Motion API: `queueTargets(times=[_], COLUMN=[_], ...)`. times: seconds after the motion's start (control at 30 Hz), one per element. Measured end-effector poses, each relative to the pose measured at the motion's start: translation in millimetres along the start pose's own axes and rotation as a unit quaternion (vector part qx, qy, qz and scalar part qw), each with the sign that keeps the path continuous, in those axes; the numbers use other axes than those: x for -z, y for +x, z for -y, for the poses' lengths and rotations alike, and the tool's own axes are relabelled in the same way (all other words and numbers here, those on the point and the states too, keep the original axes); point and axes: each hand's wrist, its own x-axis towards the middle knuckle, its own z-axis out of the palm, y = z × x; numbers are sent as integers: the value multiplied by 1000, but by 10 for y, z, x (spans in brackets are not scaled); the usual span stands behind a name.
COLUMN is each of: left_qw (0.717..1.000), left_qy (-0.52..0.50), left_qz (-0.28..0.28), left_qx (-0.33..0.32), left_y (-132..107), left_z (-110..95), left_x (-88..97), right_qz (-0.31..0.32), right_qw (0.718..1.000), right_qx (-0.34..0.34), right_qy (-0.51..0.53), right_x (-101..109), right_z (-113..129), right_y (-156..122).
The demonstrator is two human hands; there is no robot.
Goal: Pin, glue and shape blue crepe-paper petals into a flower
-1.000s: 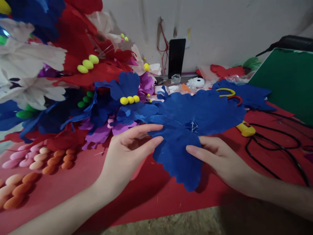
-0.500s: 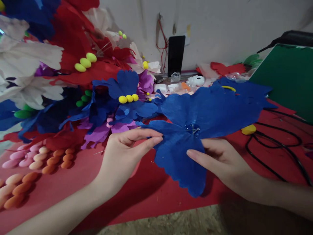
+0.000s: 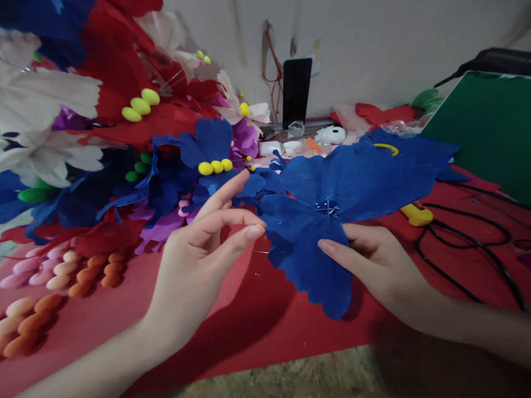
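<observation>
A grey wall [image 3: 365, 44] was seen at the back, with a black slab [image 3: 297, 91] leaned upright against it, and below that a red table [image 3: 307, 334] that was pretty much loaded with craft bits. The left side was taken up by a big heap of petals [image 3: 145, 130] in red, white, blue and purple, with rows of yellow beads [image 3: 216, 167] stuck in. Nearer the front, orange beads [image 3: 88, 273] and pink beads [image 3: 27, 265] were laid out in short rows. A green board [image 3: 485, 132] was propped up on the far right.

Above the table, between the hands, the blue piece [image 3: 301, 254] was being held up, with thin metal bits [image 3: 327, 208] crossed at its middle. Its lower part was gripped by the right hand [image 3: 381, 265], thumb on top and fingers tucked behind. The left hand's [image 3: 191, 271] thumb and index tips were brought close together right by the left edge, with another finger stuck out; whether any edge was pinched there couldn't be told
</observation>
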Motion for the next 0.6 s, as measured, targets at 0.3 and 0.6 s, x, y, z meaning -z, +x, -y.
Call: queueTargets(times=[0.3, 0.6], left_qw=[995, 996], left_qy=[-82, 34], left_qz=[49, 51], left_qx=[-31, 61], left_y=[10, 128], left_z=[23, 17], left_x=[-15, -21], right_qz=[-125, -161], right_qw=[989, 985], right_qx=[26, 23], right_qy=[-80, -51], right_x=[49, 97], right_z=[-9, -83], right_y=[114, 154])
